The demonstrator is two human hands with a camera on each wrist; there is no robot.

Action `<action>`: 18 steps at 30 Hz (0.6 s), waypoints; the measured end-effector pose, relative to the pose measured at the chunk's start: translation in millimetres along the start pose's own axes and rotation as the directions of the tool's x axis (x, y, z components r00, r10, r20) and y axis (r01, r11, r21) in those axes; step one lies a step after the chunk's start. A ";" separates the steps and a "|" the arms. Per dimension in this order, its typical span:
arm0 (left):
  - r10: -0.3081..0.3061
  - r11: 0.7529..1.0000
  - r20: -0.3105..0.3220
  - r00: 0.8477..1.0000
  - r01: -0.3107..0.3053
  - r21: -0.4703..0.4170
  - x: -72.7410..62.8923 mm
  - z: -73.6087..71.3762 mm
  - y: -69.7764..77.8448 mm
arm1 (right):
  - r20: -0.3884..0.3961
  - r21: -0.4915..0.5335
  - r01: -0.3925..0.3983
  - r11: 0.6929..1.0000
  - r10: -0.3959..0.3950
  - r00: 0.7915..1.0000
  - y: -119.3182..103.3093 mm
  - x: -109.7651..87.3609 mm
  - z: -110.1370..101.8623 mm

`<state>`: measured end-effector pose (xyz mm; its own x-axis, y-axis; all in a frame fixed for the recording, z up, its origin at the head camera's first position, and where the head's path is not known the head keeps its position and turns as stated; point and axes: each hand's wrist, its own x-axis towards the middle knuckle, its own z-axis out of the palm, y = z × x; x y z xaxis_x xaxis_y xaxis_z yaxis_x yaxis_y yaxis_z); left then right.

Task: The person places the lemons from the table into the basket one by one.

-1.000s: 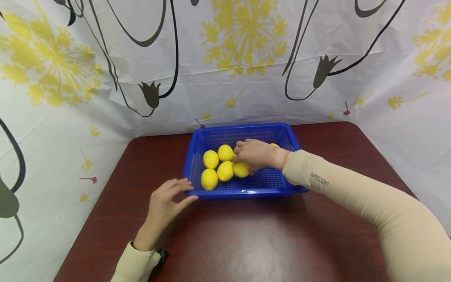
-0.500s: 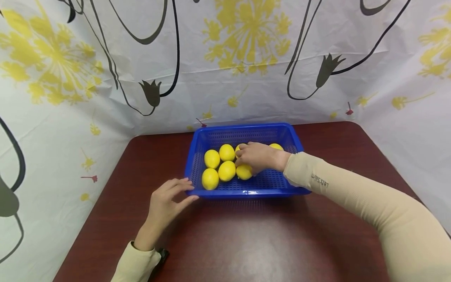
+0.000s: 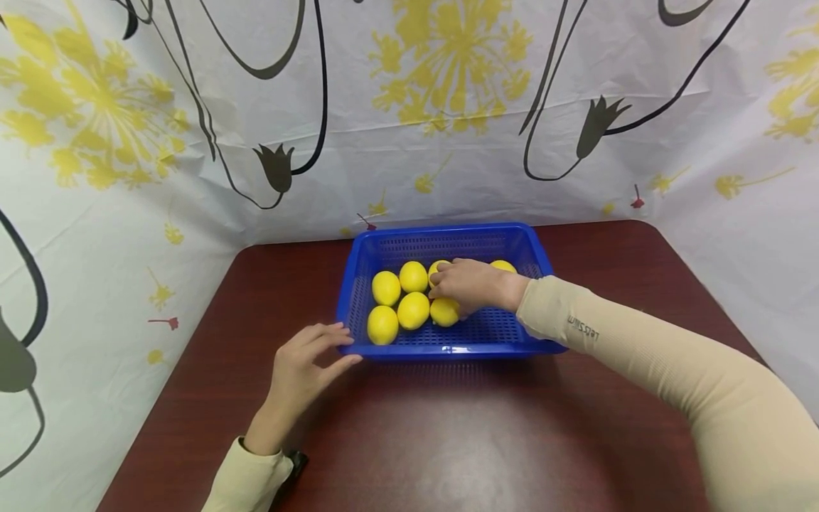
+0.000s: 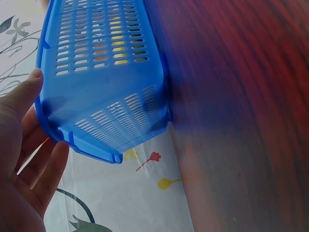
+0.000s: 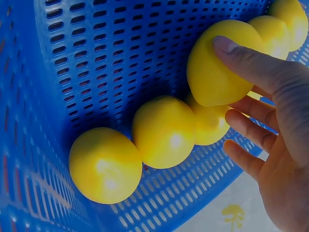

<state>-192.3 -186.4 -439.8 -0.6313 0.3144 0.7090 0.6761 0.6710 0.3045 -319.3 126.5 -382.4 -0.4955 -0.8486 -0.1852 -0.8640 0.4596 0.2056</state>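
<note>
A blue perforated plastic basket [image 3: 448, 350] holds several yellow lemons. At its near left corner my left hand [image 3: 299, 361] grips the rim, thumb along the front side and fingers on the left side; the left wrist view has the thumb [image 4: 35, 77] right at the rim. My right hand [image 3: 470, 283] reaches inside the basket. In the right wrist view its thumb presses one lemon [image 5: 205, 72], with the index finger mostly hidden behind. Beside that lemon sit others, including a front left one [image 3: 382, 325] and a back right one [image 3: 502, 265].
The basket stands on a dark red-brown table [image 3: 448, 434] near its far edge. Patterned white cloth [image 3: 409, 178] hangs behind and along both sides. Lemons cluster in the basket's left half.
The right hand has shifted slightly, and more of the back lemon shows beside its fingers. The left hand stays at the corner. The head view has drifted a little.
</note>
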 end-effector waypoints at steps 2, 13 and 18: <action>0.003 1.000 -0.001 1.000 -0.003 -0.002 0.0 -0.1 0.1 | 0.007 0.001 -0.005 1.000 0.005 1.000 -0.3 0.1 -0.5; 0.011 1.000 -0.006 1.000 -0.011 -0.002 2.6 0.1 1.1 | 0.025 0.035 -0.048 0.998 0.047 0.999 2.2 -4.9 -14.9; 0.010 1.000 -0.007 1.000 -0.010 0.003 1.5 -0.6 1.0 | 0.024 0.047 -0.089 0.995 0.088 0.996 6.5 -12.9 -33.0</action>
<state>-192.3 -185.7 -438.0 -0.6219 0.3161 0.7164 0.6812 0.6697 0.2958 -315.5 131.8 -347.0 -0.5717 -0.7983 -0.1895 -0.8196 0.5452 0.1759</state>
